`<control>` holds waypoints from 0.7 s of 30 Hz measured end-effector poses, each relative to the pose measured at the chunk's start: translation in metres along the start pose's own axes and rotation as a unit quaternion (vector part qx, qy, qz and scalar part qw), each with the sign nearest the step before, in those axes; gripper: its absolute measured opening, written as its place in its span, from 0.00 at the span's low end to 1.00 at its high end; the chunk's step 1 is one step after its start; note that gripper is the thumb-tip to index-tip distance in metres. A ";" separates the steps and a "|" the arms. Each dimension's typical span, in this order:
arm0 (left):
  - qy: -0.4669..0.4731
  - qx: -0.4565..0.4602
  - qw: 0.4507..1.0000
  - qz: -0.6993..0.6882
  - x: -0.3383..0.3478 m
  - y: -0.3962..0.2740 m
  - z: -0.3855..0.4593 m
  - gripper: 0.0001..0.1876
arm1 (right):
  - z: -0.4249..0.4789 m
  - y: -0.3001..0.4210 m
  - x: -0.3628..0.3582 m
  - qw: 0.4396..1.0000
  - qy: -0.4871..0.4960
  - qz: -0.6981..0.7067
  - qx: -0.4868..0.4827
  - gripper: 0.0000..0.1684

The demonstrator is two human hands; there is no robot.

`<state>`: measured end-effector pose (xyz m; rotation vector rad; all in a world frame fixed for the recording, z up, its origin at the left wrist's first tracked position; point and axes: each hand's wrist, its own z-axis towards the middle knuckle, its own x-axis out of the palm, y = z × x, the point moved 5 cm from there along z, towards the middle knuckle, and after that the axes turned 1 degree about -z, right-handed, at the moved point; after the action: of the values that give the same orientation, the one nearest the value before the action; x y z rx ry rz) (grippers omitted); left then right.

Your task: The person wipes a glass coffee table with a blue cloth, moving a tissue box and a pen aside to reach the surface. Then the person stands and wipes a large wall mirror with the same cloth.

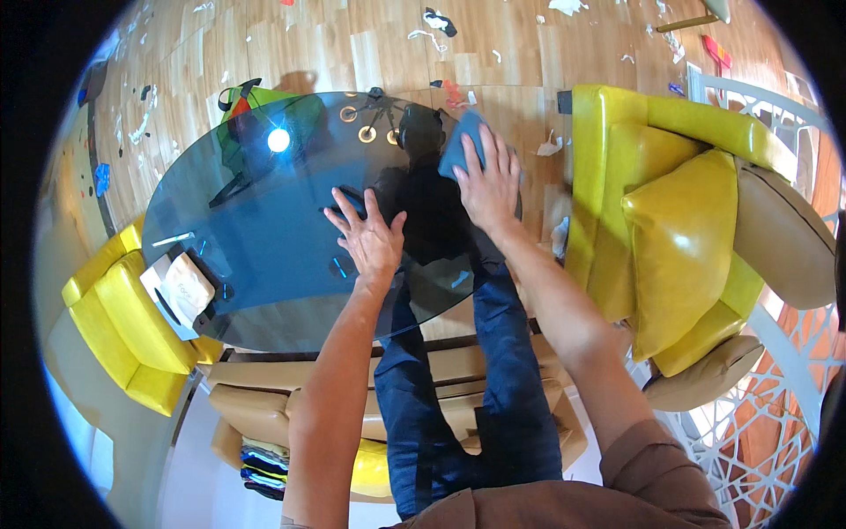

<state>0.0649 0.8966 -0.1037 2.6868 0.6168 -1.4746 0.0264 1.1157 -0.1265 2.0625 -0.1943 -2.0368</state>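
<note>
An oval dark glass table top [277,264] lies before me. My right hand [489,175] presses a blue-grey cloth [464,142] against the glass near its right end, with the fingers over the cloth's right part. Left of it, my left hand [370,238] rests spread on the glass, palm down, holding nothing. On the table's left end stands a tissue box [165,291] with a white pack [188,289] on it. A thin white strip [173,239] lies on the glass just above the box.
A yellow armchair [605,198] with cushions stands at right, another [135,324] at left. A tan sofa [251,410] is behind my legs, with folded clothes [264,463]. Scraps [439,22] litter the wooden floor; a green bag [264,96] lies beyond the table.
</note>
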 end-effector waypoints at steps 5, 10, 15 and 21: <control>-0.023 -0.002 1.000 0.014 0.025 -0.017 -0.014 0.48 | -0.091 -0.012 -0.005 0.988 0.006 0.021 0.155 0.40; -0.028 -0.021 0.997 0.062 0.030 -0.018 -0.011 0.52 | -0.204 0.030 0.017 0.896 -0.023 0.258 0.361 0.40; -0.036 -0.030 0.997 0.056 0.022 -0.031 -0.004 0.52 | -0.229 0.062 0.018 0.850 0.000 0.269 0.452 0.40; -0.020 -0.064 0.997 0.045 0.021 -0.030 -0.002 0.52 | -0.135 -0.019 0.008 0.883 -0.088 0.313 0.338 0.38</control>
<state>0.0660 0.9317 -0.1149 2.5468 0.5599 -1.4115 0.1599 1.1421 -0.1390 1.7366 -1.5718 -1.8494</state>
